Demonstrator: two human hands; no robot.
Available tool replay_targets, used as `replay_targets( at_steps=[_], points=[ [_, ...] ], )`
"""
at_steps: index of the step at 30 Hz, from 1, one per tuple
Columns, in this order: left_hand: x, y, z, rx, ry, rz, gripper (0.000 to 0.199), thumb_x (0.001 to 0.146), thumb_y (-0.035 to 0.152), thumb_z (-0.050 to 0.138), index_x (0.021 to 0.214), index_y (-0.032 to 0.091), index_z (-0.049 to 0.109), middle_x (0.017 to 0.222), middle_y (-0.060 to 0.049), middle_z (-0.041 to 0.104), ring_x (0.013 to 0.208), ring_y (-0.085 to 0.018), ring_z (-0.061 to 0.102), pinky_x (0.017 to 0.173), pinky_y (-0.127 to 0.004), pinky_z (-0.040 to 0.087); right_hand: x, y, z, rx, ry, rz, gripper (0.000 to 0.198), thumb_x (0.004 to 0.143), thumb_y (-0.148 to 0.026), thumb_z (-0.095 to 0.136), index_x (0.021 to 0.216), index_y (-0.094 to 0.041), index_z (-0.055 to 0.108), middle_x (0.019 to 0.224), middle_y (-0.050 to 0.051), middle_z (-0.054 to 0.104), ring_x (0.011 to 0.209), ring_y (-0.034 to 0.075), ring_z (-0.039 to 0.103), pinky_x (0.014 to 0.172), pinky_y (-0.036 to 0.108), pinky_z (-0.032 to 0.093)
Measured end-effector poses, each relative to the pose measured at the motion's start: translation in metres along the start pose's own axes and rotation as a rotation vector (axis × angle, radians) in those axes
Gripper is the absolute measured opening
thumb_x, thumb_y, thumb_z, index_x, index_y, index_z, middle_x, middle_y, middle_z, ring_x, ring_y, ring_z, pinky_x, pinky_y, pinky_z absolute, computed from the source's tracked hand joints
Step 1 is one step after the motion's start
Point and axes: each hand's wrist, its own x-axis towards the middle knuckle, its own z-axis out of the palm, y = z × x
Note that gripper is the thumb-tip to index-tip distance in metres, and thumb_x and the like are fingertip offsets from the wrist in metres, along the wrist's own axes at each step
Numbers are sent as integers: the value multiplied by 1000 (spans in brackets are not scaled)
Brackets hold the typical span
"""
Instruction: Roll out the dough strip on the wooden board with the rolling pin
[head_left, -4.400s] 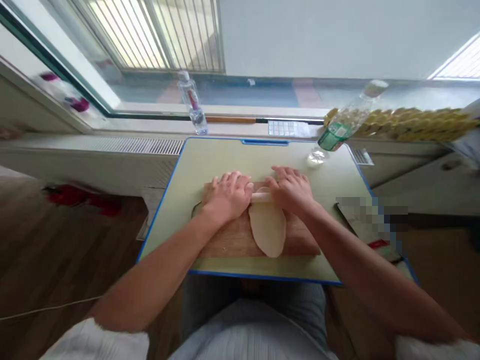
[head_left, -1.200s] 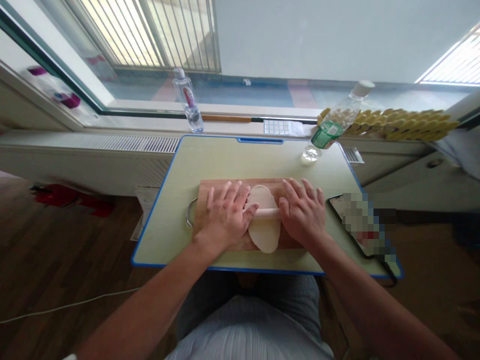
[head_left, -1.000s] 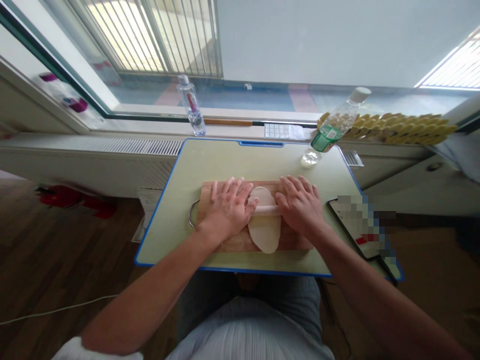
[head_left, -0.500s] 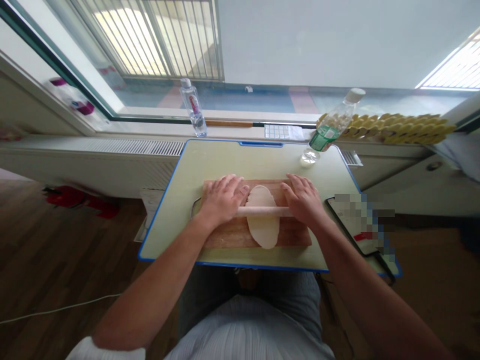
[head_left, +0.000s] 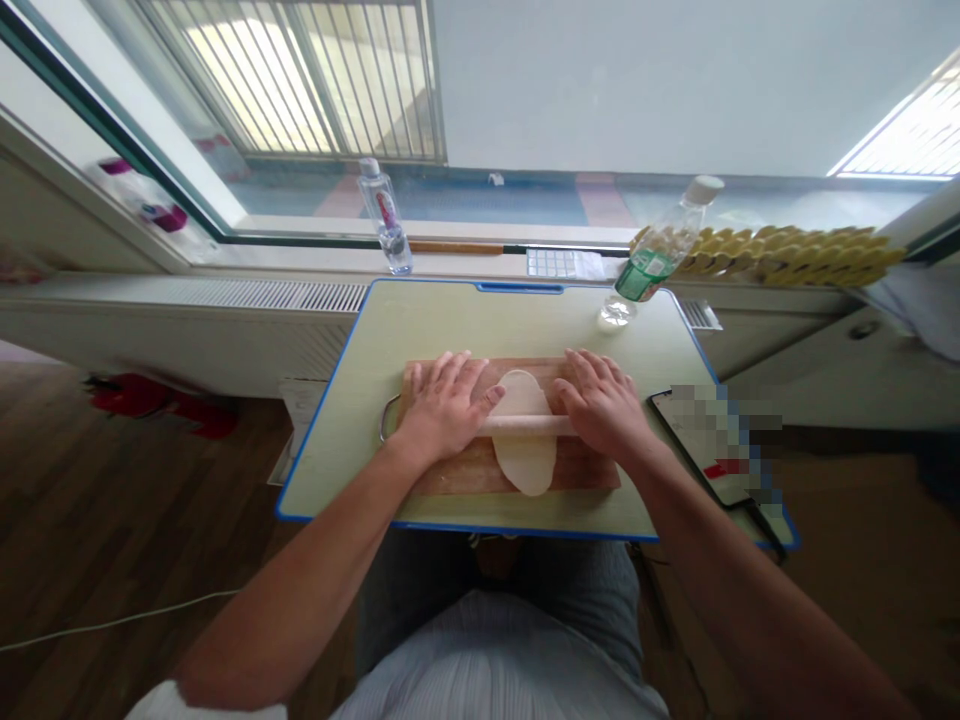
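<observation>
A pale rolling pin (head_left: 525, 426) lies crosswise over a flat oval sheet of dough (head_left: 527, 467) on a wooden cutting board (head_left: 450, 472). My left hand (head_left: 444, 405) rests palm down on the pin's left end, its fingers stretched forward and the thumb pointing toward the dough. On the right end lies my right hand (head_left: 602, 405), also palm down with fingers extended. Both palms hide the ends of the pin. The dough reaches out in front of and behind the pin. A metal handle (head_left: 385, 418) shows at the board's left side.
The board lies on a small blue-edged table (head_left: 337, 420). A green-labelled bottle (head_left: 646, 272) stands at its back right, and a phone (head_left: 701, 450) lies on the right. On the sill are a clear bottle (head_left: 387, 220) and yellow egg-tray-like material (head_left: 795, 255).
The rolling pin has shifted very slightly toward me over the dough. Both hands moved with it, and the left fingers are a little more spread.
</observation>
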Motion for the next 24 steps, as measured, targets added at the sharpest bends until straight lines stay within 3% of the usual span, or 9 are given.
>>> replay_targets(
  at_steps=[7,14,19,24],
  points=[
    [21,-1,-6,-35,28,-11,68,113,65,25,163,30,54,176,-8,44,164,-33,34,133,-69,20,21,7,10,123,61,43,64,109,-50,39,162,-18,54,165,14,55,153,34,46,126,53,39],
    [38,-4,-8,-55,131,17,55,114,57,33,142,28,70,149,-10,70,140,-33,58,128,-64,29,42,3,4,188,47,118,64,105,-54,47,156,-17,59,160,15,61,151,35,49,126,54,38],
    [44,-7,-6,-44,172,19,52,114,57,36,137,29,73,146,-10,71,137,-33,58,127,-62,30,48,-2,-1,177,29,178,65,105,-55,47,156,-15,59,160,17,60,150,37,50,126,57,38],
    [30,-5,-4,-75,129,28,56,114,59,31,146,32,68,157,-9,64,146,-33,53,130,-67,25,31,-1,2,121,53,129,64,108,-55,43,158,-18,57,162,15,58,152,35,48,125,55,38]
  ],
)
